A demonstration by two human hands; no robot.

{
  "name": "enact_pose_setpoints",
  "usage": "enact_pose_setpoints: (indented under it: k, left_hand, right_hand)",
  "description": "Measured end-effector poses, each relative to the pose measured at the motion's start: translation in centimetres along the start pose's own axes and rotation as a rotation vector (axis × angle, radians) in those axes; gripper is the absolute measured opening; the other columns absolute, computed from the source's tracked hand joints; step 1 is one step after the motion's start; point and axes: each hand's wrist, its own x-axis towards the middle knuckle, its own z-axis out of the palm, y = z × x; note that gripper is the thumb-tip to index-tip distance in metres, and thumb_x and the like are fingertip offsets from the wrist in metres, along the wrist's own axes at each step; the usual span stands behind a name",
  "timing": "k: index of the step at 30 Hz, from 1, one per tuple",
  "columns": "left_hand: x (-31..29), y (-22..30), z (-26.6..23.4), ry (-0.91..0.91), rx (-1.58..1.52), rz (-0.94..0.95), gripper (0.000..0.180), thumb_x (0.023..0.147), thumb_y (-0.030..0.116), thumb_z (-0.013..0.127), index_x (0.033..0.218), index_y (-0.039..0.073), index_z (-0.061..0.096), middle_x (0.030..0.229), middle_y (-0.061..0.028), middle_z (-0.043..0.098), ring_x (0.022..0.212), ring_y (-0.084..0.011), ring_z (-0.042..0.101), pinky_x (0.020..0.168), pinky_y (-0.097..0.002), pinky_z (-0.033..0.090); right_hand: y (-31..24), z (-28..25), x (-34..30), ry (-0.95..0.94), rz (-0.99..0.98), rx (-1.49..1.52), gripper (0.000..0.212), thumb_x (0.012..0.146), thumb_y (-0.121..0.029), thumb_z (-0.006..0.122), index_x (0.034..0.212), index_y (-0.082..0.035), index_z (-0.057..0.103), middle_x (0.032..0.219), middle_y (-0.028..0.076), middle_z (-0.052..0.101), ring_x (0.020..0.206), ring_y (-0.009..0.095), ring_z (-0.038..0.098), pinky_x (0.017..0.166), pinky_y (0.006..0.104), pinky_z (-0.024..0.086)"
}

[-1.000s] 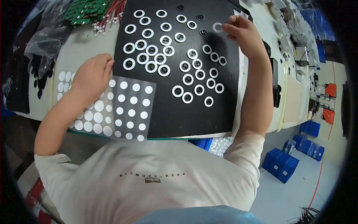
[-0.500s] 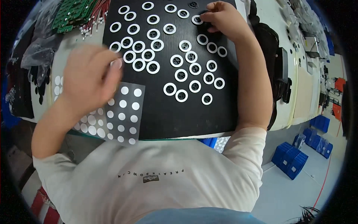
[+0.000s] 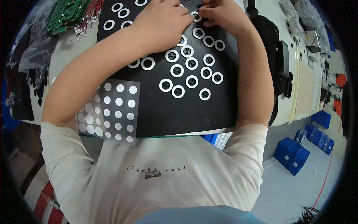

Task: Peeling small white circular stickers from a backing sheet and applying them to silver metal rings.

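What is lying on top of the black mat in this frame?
White rings lie scattered across the black mat, and a clear sheet of white dots overlaps its near left corner. Left hand and right hand rest at its far end, covering whatever lies beneath them.

At your top left – green circuit boards (image 3: 69, 15) with red wires (image 3: 89, 16), clear plastic bags (image 3: 31, 56) beside them. A grey sheet of white dots (image 3: 119, 110) lies at the mat's lower left. Blue crates (image 3: 294, 156) sit on the floor, right – more (image 3: 323, 119) behind.
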Motion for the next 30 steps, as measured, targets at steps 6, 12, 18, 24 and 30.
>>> enact_pose_setpoints:
  k: [6,12,18,24,30]
  left_hand:
    - [0.6,0.1,-1.0,-0.077,-0.024,0.003,0.019,0.083,0.019,0.062,0.097,0.008,0.07,0.094,-0.0058,0.068,0.101,-0.0249,0.062,0.091,-0.0416,0.043]
    - [1.2,0.0,-1.5,-0.135,-0.103,-0.053,0.021,0.087,0.02,0.06,0.1,0.008,0.071,0.098,-0.0058,0.069,0.103,-0.0259,0.062,0.092,-0.0427,0.043]
    - [0.8,-0.8,-1.3,-0.233,-0.131,-0.132,0.021,0.088,0.021,0.06,0.099,0.009,0.074,0.106,-0.0073,0.07,0.109,-0.0272,0.06,0.095,-0.0441,0.043]
    - [1.3,-0.8,-1.4,-0.141,-0.109,-0.086,0.025,0.09,0.021,0.06,0.103,0.007,0.075,0.109,-0.0087,0.071,0.111,-0.0277,0.06,0.096,-0.0445,0.042]
    - [0.8,-1.1,-0.5,-0.061,-0.134,-0.076,0.021,0.09,0.022,0.061,0.096,0.008,0.075,0.107,-0.008,0.071,0.11,-0.0278,0.06,0.095,-0.0447,0.042]
  right_hand:
    - [-1.5,1.2,-0.8,0.07,-0.002,-0.256,0.023,0.088,-0.005,0.069,0.109,0.003,0.063,0.085,0.007,0.068,0.066,0.016,0.066,0.06,0.0295,0.057]
    - [-1.0,0.2,-1.0,0.044,0.069,-0.126,0.019,0.09,-0.011,0.07,0.105,0.0,0.064,0.084,0.004,0.069,0.066,0.013,0.064,0.058,0.0276,0.054]
    - [-1.3,0.8,-0.8,0.064,0.057,-0.207,0.017,0.092,-0.015,0.069,0.1,0.0,0.068,0.082,0.004,0.07,0.065,0.013,0.063,0.059,0.0281,0.055]
    - [-1.8,0.3,-1.1,0.007,0.043,-0.315,0.023,0.095,-0.021,0.067,0.097,0.001,0.074,0.08,0.006,0.07,0.066,0.015,0.064,0.059,0.0301,0.056]
    - [-2.4,0.6,-0.7,-0.007,0.043,-0.307,0.025,0.097,-0.018,0.065,0.099,0.005,0.074,0.079,0.009,0.071,0.065,0.018,0.064,0.059,0.0325,0.056]
